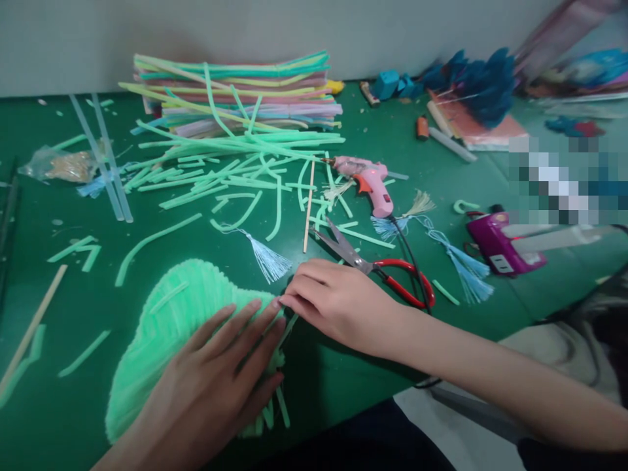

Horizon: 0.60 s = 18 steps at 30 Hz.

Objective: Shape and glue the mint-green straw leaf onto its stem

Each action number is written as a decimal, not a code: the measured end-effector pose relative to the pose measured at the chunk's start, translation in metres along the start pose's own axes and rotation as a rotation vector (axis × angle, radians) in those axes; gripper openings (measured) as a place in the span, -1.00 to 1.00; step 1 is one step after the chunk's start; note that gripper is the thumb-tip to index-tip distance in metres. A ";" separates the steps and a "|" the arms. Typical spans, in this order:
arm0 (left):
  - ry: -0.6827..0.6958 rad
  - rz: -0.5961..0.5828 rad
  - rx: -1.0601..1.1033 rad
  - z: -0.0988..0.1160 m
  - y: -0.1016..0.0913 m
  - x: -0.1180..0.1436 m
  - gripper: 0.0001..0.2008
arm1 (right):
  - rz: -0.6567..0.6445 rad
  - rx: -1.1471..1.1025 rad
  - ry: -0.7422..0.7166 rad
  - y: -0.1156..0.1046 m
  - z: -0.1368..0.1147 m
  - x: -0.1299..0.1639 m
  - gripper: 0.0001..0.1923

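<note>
1. The left hand point(220, 373) lies flat and open, fingers spread, pressing down on a fan-shaped green piece point(161, 327) made of many thin strips laid side by side. It grips nothing; it only pins the piece to the green table point(59, 288) near the front edge.

2. The right hand point(333, 304) rests palm down just beside the left fingertips, its fingers curled toward the narrow end of the green piece. Whether it pinches a strip there cannot be told, since the fingertips hide the spot.

3. A judgement on doing this well: keep the left palm's pressure even so the strips stay aligned, and let the right fingertips work only at the gathered end, where the strips could splay.

4. Close behind the right hand lie red-handled scissors point(383, 271), blades open, and a pale blue tassel point(267, 258).

5. Farther back sit a pink glue gun point(367, 180) with its cord running toward the person, loose green strips point(220, 176), and a stack of coloured strips point(240, 91) against the wall.

6. To the right stands a purple device point(495, 245), with more blue tassels point(461, 265) near it.
</note>
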<state>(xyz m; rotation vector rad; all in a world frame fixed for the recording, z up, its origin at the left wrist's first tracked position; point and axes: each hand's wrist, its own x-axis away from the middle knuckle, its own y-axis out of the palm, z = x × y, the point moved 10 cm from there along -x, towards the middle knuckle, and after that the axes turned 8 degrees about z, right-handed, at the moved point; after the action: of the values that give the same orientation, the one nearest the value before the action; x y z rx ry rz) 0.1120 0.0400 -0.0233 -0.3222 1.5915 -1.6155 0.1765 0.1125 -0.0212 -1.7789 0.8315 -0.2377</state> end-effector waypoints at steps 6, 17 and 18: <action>-0.048 -0.001 0.050 -0.006 -0.002 0.001 -0.65 | -0.019 0.029 0.021 -0.001 -0.003 -0.002 -0.68; -0.053 0.034 0.059 -0.008 -0.002 0.004 -0.65 | 0.045 0.105 0.022 -0.004 -0.016 0.001 -0.64; -0.053 0.030 0.058 -0.008 -0.001 0.005 -0.63 | 0.064 0.084 0.030 -0.005 -0.015 0.004 -0.65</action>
<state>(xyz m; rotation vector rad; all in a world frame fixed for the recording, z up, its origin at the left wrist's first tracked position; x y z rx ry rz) 0.1033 0.0422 -0.0251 -0.3068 1.5007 -1.6141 0.1732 0.0996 -0.0119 -1.6714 0.8858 -0.2547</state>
